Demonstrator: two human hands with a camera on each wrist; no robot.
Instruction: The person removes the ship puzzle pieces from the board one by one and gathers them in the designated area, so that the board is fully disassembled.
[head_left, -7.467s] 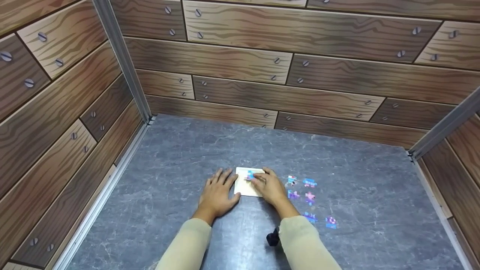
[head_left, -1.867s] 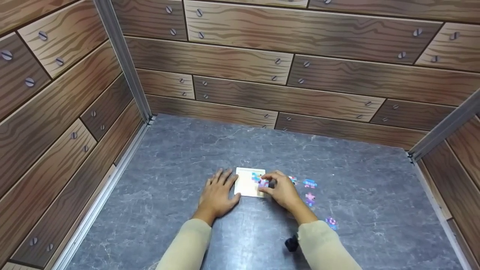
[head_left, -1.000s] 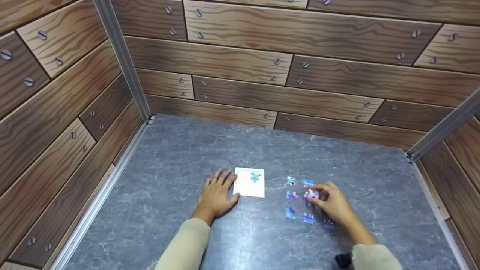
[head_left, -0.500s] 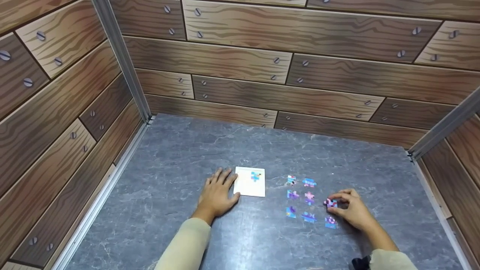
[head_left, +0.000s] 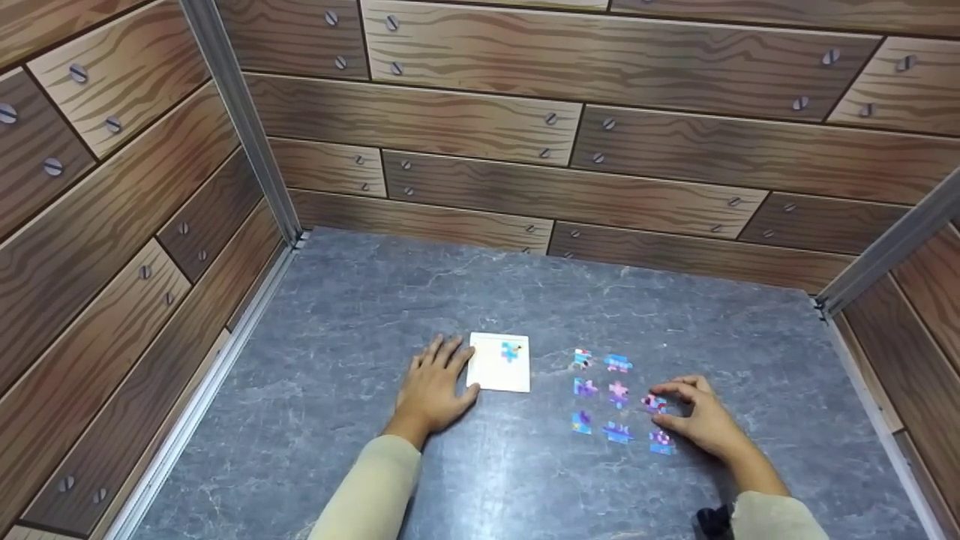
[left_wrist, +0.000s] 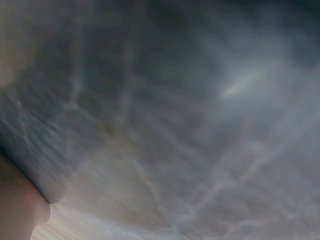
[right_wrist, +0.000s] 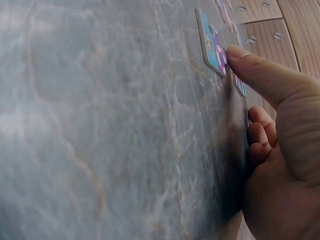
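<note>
At the left edge of a small white square board (head_left: pixel 495 371), my left hand (head_left: pixel 433 386) lies flat with its fingers spread, thumb and fingertips at the board. A blue jigsaw piece (head_left: pixel 511 352) lies near the board's upper right corner. Farther right, my right hand (head_left: pixel 701 420) pinches a pink, red and blue puzzle piece (head_left: pixel 654 403) between thumb and forefinger, low at the table. In the right wrist view, the thumb (right_wrist: pixel 240 54) reaches past the nearest puzzle piece (right_wrist: pixel 210 42), blue and purple. Only a bit of skin (left_wrist: pixel 20 205) shows in the left wrist view.
Several loose puzzle pieces lie in rows between board and right hand, among them a pink one (head_left: pixel 618 391) and a blue one (head_left: pixel 617 433). Wood-print walls (head_left: pixel 480 157) close in the grey marbled table (head_left: pixel 420 277) at the back and sides.
My right hand has carried the pink and red puzzle piece from over the board to the right, beside the rows, then nudged it slightly left. The left hand has stayed put.
</note>
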